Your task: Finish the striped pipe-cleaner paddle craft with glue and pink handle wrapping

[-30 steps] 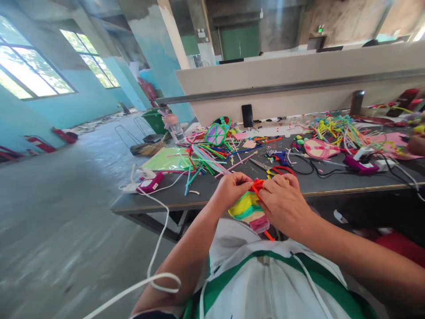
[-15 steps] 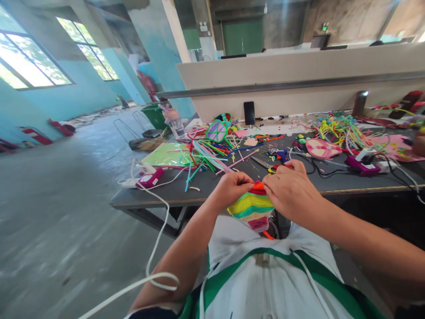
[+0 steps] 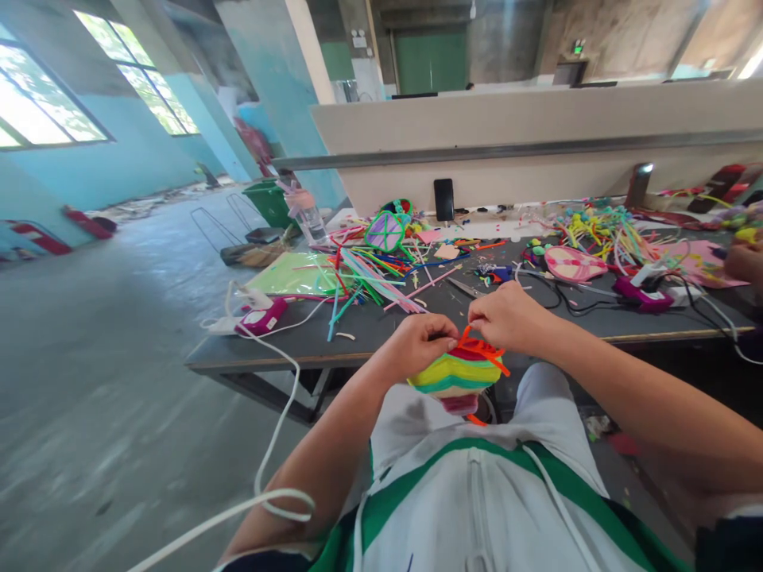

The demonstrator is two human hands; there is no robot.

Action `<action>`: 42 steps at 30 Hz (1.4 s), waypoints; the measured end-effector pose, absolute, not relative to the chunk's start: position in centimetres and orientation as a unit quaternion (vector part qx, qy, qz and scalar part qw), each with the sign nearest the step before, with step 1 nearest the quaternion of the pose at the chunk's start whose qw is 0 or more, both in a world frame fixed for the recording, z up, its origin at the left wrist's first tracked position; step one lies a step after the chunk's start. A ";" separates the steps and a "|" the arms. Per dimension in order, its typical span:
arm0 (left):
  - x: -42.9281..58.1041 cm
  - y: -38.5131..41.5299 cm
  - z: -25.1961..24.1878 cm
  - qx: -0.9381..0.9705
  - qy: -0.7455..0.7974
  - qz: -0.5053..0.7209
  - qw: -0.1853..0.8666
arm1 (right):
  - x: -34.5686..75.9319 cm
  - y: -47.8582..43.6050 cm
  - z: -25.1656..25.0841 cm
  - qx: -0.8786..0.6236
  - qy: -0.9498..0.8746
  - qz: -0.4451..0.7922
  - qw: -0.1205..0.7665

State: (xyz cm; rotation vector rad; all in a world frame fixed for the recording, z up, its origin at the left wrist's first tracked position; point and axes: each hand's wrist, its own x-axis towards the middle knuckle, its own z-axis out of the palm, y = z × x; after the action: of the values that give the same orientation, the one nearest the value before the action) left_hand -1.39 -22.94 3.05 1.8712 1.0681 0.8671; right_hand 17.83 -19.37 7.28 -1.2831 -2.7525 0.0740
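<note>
My left hand (image 3: 420, 342) is closed on the top left edge of a small striped craft piece (image 3: 458, 373) wound from yellow, green, red and pink pipe cleaners, held above my lap at the table's front edge. My right hand (image 3: 508, 318) pinches an orange pipe cleaner (image 3: 486, 351) that runs across the top of the piece, its free end sticking out to the right. More orange shows below the piece.
The dark table (image 3: 310, 338) carries loose pipe cleaners (image 3: 369, 278), a green sheet (image 3: 292, 278), scissors (image 3: 468, 287), a pink glue gun (image 3: 262, 320) with white cable, a second glue gun (image 3: 640, 292), a phone (image 3: 443, 199) and a bottle (image 3: 304, 213). Another person's hand (image 3: 742, 260) is at the right edge.
My right hand has lifted up and away from the striped piece, drawing the orange pipe cleaner out over its top. My left hand keeps its hold. The view has shifted slightly.
</note>
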 end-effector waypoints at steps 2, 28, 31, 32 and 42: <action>-1.7 -22.9 2.9 0.730 0.427 0.335 0.417 | 18.0 -18.6 6.8 -0.426 -0.898 0.094 0.051; -1.5 -22.0 2.0 0.716 0.439 0.355 0.411 | 21.6 -16.1 4.9 -0.404 -0.807 0.327 0.281; -1.3 -22.2 2.3 0.727 0.424 0.349 0.412 | 19.5 -16.6 3.6 -0.371 -0.654 0.560 0.347; -1.3 -22.3 2.4 0.729 0.420 0.349 0.413 | 19.0 -16.7 3.4 -0.358 -0.616 0.602 0.361; -0.9 -22.5 2.7 0.741 0.427 0.356 0.377 | 17.0 -17.9 2.1 -0.354 -0.536 0.679 0.356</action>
State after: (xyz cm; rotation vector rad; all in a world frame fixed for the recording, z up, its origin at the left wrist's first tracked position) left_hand -0.93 -22.48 2.70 1.8957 1.0914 0.9097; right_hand 17.05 -17.88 2.10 -0.9148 -1.3845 1.7526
